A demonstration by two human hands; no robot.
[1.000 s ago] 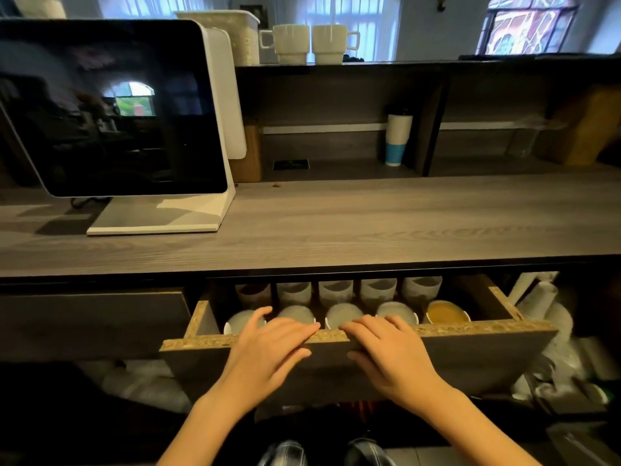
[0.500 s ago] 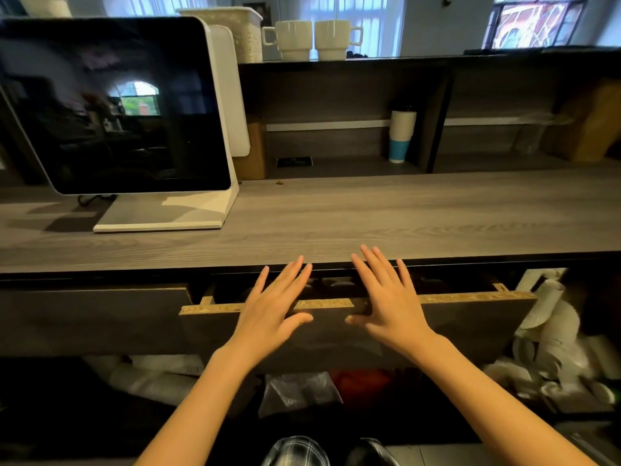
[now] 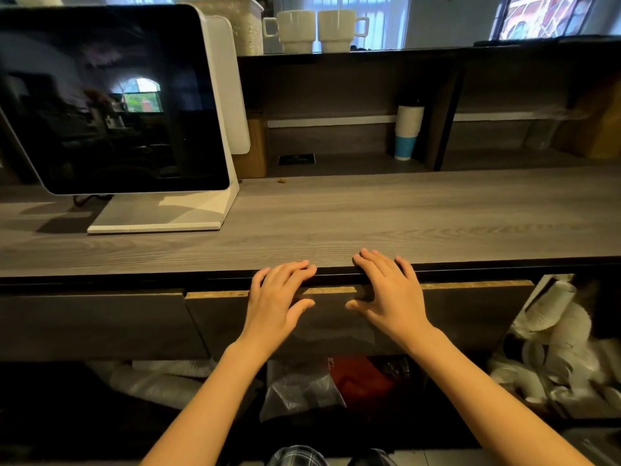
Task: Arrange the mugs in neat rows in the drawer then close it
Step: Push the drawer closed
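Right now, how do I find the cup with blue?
From the big screen, look right into the shelf behind the counter. A tall cup stands by the dark divider. Unlike the white mugs above, it has no handle and a blue bottom.

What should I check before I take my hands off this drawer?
1. Drawer pushed in: its front looks level with the neighbouring front. Ok.
2. Fingers safe from pinching: the fingertips of the left hand and right hand reach over the drawer's top edge to the counter lip. Not ok.
3. Hands holding nothing: both lie flat with straight fingers. Ok.
4. Rows inside neat: the inside is hidden. Cannot tell.
5. Nothing left out: two white mugs stand on the top shelf. Whether they belong in the drawer: cannot tell.
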